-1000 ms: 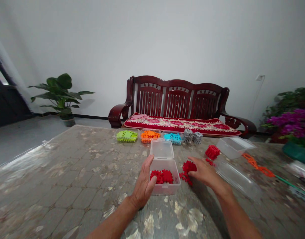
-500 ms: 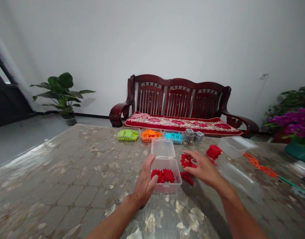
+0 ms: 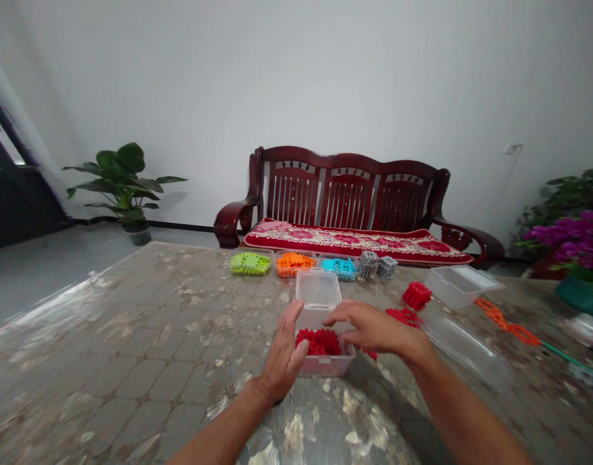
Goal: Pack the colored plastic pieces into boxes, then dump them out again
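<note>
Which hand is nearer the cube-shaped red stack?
Right hand: it reaches over the open box from the right, left of the red stack; the left hand is farther, at the box's left side.

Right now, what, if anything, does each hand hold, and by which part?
The left hand touches the left side of the nearest box; whether it grips cannot be told. The right hand, over it, shows nothing held.

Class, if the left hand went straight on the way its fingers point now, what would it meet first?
The left hand would probably meet the open, rectangular, translucent plastic lid first, though depth is unclear and it might pass above.
</note>
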Available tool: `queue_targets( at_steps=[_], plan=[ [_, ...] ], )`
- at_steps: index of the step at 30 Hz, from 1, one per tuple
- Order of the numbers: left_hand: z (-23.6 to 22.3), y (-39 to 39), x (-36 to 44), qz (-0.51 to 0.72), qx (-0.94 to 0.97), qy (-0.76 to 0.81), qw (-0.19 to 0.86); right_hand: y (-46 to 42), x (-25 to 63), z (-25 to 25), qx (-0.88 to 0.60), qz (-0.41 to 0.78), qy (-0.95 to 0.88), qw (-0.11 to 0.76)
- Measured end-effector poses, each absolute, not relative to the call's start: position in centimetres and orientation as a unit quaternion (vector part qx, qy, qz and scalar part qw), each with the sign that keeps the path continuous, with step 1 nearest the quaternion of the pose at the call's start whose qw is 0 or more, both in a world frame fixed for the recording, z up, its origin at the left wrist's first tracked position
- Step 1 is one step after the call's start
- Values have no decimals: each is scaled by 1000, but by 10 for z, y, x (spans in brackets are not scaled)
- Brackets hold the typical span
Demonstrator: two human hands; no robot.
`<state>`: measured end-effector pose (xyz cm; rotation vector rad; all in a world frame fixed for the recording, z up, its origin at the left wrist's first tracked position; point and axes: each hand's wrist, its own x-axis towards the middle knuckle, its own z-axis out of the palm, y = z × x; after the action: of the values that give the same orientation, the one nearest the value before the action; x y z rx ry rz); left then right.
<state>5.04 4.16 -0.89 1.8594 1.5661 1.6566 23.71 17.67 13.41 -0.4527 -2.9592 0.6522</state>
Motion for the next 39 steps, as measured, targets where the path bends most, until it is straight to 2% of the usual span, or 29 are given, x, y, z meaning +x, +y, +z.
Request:
queue_targets(
  at_steps=[6,10,14,21,24,28,30,33,39],
  plan=[
    [-7,40,50,562,621,534,114,205,270,119,-307,208,-917,145],
    [-8,40,50,559,624,533,117,216,289,94,-420,137,-893,89],
    [-9,41,50,554,627,536,115,213,296,77,-466,101,-879,21],
    [-9,41,50,556,625,537,114,209,298,70,-459,71,-884,47],
    [-8,40,50,559,626,532,112,202,293,83,-458,98,-877,113],
    [-7,40,51,564,621,532,115,175,272,117,-373,189,-889,189],
    [-8,40,51,565,619,533,115,159,256,132,-334,200,-904,179],
    [-10,41,51,565,620,532,115,142,231,140,-296,190,-928,120],
    [-12,43,50,569,618,530,119,138,197,117,-254,178,-950,34]
  ],
)
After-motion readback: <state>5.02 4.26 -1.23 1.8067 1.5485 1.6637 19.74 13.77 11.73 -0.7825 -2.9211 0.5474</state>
